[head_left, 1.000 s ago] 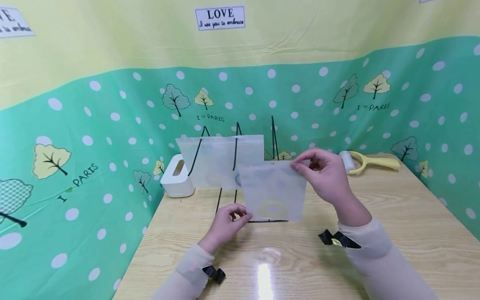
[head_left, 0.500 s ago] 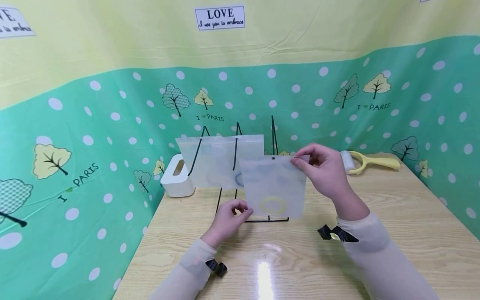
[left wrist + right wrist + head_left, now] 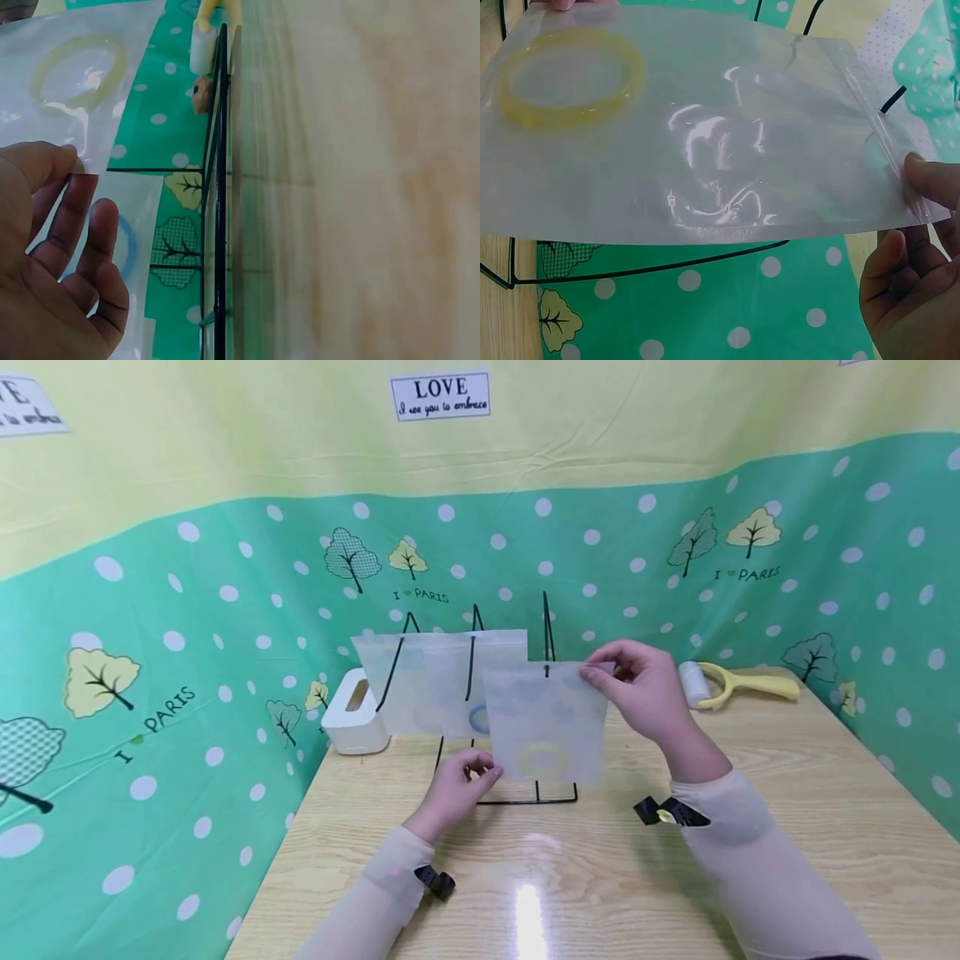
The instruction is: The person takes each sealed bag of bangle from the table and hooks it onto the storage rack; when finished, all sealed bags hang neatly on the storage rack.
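A frosted zip bag with a yellow ring inside hangs upright between both hands. My right hand pinches its upper right corner, beside the zip strip. Down at the lower left corner, my left hand pinches the bag's edge between thumb and index finger, the other fingers loosely bent. A black wire stand is behind the bag. The tip of one of its prongs shows on the near side of the bag's top edge.
More frosted bags hang on wire stands to the left, one showing a blue ring. A white tissue box stands beyond them. A lint roller with a yellow handle lies at the back right of the wooden table.
Both hands have raised the bag and moved it slightly away. The prong tip now shows in front of its top edge, and more of the stand's base is visible below.
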### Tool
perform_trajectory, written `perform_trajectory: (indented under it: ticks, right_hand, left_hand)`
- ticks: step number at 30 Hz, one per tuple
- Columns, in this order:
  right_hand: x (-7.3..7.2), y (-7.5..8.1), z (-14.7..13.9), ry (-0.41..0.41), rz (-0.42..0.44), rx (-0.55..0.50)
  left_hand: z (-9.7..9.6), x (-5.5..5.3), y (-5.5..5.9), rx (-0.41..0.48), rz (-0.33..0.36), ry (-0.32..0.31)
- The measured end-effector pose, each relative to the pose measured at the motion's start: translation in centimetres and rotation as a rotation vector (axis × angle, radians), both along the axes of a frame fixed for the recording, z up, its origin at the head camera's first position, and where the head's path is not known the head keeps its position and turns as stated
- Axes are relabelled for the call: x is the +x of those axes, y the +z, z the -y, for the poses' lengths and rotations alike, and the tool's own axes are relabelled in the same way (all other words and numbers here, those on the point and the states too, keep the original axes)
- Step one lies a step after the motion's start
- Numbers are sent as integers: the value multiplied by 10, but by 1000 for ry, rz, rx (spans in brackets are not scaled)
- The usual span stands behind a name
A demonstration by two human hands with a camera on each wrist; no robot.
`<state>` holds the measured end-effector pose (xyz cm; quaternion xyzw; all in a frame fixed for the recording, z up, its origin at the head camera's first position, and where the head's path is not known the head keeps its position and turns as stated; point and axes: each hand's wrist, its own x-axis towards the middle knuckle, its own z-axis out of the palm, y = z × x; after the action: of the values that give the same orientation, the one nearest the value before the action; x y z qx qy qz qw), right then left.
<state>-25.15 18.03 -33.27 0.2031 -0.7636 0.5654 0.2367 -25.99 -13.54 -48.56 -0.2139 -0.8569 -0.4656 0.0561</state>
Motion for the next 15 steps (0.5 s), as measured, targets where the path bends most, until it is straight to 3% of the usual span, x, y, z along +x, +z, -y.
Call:
perform_trajectory:
  ticks: [8, 15]
  right_hand:
    - [-14, 0, -2, -18, 84, 11]
    - [-32, 5, -4, -7, 94, 22]
  left_hand:
    - [-2, -12, 4, -11, 20, 32]
    - [-5, -24, 6, 7, 32, 59]
